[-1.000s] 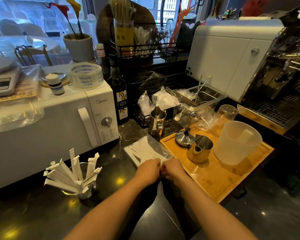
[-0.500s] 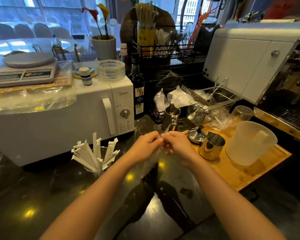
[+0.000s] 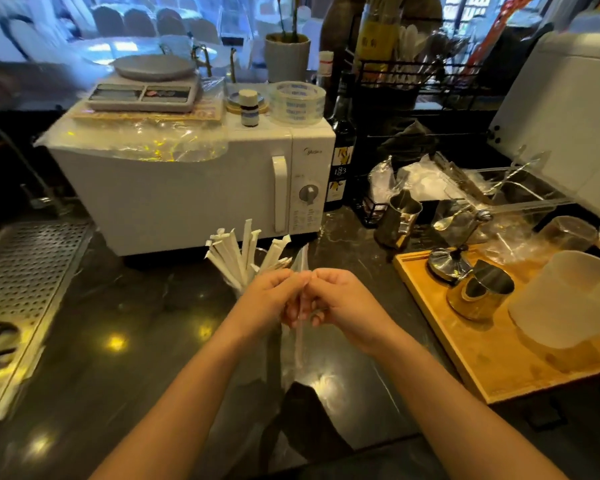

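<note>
Head-worn camera view over a dark glossy counter (image 3: 118, 306); two bare forearms reach in from the near edge and meet at the centre. The left hand (image 3: 272, 299) and right hand (image 3: 349, 303) sit knuckle to knuckle with fingers curled, each pinching the top edge of a thin clear plastic bag (image 3: 299, 341) between thumb and fingertips; the bag hangs from them above the counter, held up so it can drop straight, and the paired grip suggests they are trying to part its mouth. Just behind the hands stands a glass of paper-wrapped straws (image 3: 243, 254), near enough that it may be what the bag is for; a white microwave (image 3: 187, 202) sits farther back on the left; a wooden tray (image 3: 465, 362) carrying a gold pitcher (image 3: 478, 296) lies to the right
</note>
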A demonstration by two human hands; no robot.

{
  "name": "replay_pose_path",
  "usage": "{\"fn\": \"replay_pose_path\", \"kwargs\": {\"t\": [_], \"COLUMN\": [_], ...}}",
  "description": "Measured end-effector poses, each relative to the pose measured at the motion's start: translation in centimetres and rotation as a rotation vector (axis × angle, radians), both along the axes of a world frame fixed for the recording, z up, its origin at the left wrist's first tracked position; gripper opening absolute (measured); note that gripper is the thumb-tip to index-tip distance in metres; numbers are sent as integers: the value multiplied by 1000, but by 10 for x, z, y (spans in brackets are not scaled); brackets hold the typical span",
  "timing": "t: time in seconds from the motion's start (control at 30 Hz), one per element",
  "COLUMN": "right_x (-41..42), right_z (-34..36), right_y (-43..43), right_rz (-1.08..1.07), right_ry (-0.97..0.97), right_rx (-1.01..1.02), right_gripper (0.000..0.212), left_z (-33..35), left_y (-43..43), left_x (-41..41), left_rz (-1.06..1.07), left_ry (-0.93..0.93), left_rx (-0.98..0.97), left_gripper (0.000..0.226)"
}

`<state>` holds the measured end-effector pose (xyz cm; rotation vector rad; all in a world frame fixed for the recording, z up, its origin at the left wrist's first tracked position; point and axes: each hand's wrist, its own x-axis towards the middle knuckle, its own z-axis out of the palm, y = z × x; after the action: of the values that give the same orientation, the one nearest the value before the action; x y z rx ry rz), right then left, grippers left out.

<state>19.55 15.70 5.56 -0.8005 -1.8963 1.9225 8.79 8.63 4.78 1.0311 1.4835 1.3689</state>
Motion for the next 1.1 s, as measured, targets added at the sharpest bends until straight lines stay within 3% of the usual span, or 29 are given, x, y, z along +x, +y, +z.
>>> {"fn": "replay_pose_path", "kwargs": {"t": [0.23, 0.53, 0.77, 0.93, 1.1], "right_x": [-25, -38, -33, -25, -20], "right_z": [-16, -21, -18, -16, -19], "right_y": [-15, -14, -9, -7, -5], "right_rz": [171, 238, 305, 378, 398], "right_ry": [21, 33, 40, 75, 93], "right_rx": [-119, -205, -212, -245, -284], "right_gripper": [14, 5, 16, 12, 16], "left_z": [-12, -18, -20, -21, -21], "left_y": [-25, -31, -31, -32, -35], "left_x": [-18, -32, -37, -38, -35], "left_rz": [48, -14, -77, -103, -90], "left_ry": [-188, -263, -232, -203, -197], "left_rx": [-108, -110, -113, -121, -123], "left_gripper": [31, 29, 32, 39, 21]}}
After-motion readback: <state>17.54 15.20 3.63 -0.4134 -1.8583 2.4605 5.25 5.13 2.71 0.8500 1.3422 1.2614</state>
